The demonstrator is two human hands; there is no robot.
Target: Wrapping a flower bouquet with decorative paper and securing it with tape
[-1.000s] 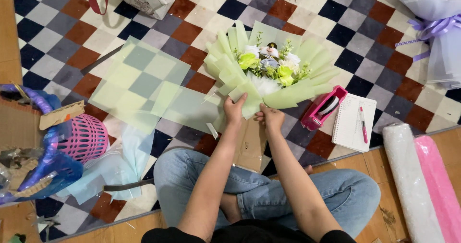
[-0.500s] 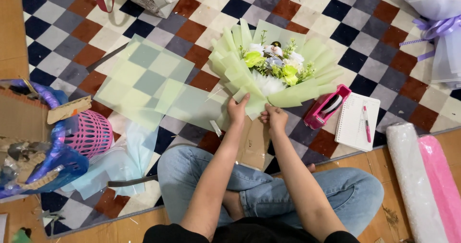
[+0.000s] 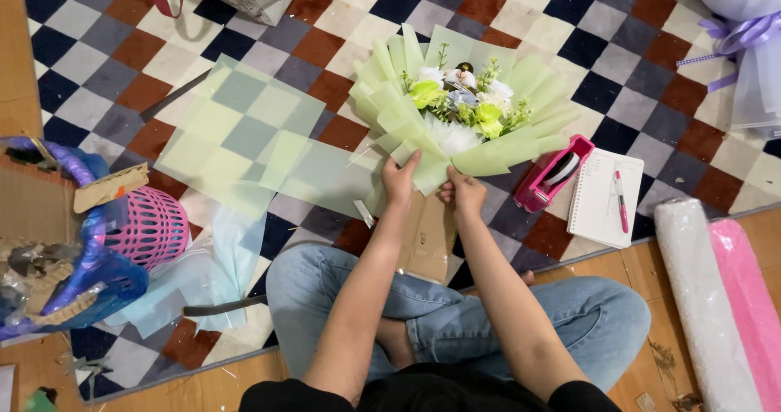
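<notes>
Pale green wrapping paper is what we grip with both hands: our left hand (image 3: pixel 400 180) is closed on the lower edge of the bouquet (image 3: pixel 460 107), thumb on top of a fold, and our right hand (image 3: pixel 465 192) pinches the paper just beside it, at about three o'clock from the left. That bouquet lies on the checkered rug (image 3: pixel 342 21) at twelve o'clock from our hands, its fan of green sheets spread around white and yellow-green flowers with a small figure among them. Under our wrists, toward six o'clock, a brown piece of cardboard (image 3: pixel 427 237) rests against our crossed legs in blue jeans (image 3: pixel 455 314). At nine to ten o'clock, loose sheets of translucent green paper (image 3: pixel 244 127) lie flat on the rug, touching the bouquet's wrap. At three o'clock sits a pink tape dispenser (image 3: pixel 553 172), and just beyond it a spiral notebook (image 3: pixel 598 204) with a pink pen (image 3: pixel 621 200) on top. Farther out at four o'clock, a white roll (image 3: pixel 704 298) and a pink roll (image 3: pixel 752 306) lie side by side on the wooden floor. At eight o'clock a pink perforated basket (image 3: pixel 154 229) lies on its side, touching a blue bag (image 3: pixel 89 278) of scraps. Light blue paper (image 3: pixel 207 274) lies beside it. At one o'clock, well apart, is another wrapped bundle with a purple ribbon (image 3: pixel 744 34).
</notes>
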